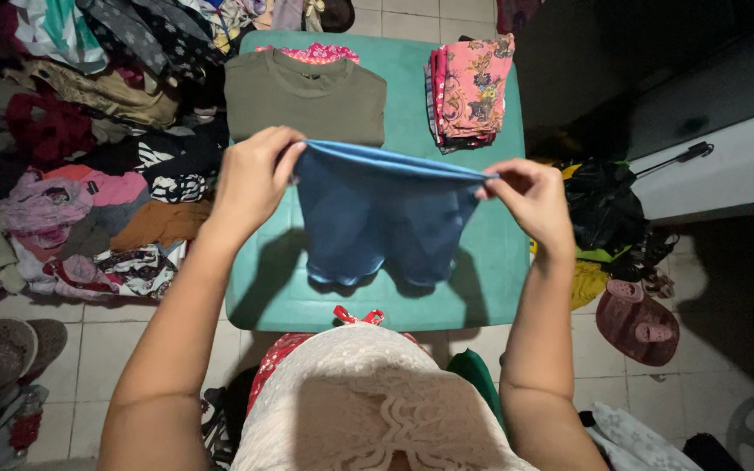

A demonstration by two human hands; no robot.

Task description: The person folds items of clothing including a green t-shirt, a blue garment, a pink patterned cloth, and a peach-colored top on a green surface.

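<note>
Blue shorts [377, 218], soft cloth, waistband stretched taut between both hands' fingers [285, 161]

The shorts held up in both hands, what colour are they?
The shorts are plain blue, shown best in the head view.

A small teal plastic table [499, 288] with rounded corners stands on a floor of pale square tiles [89, 349] with dark grout lines. On the far part of the tabletop lie a folded olive-green T-shirt [307, 100] and, to its right, a stack of folded pink floral cloths [469, 87]. To the left of the table a loose heap of mixed, many-coloured clothes [89, 131] covers the floor. A pair of grey sandals [2, 353] sits at the lower left, and dusky-pink clogs [639, 323] lie at the right, beside a black bag [604, 205]. The right side of the room is dim and shadowed; light falls mainly on the table.
</note>
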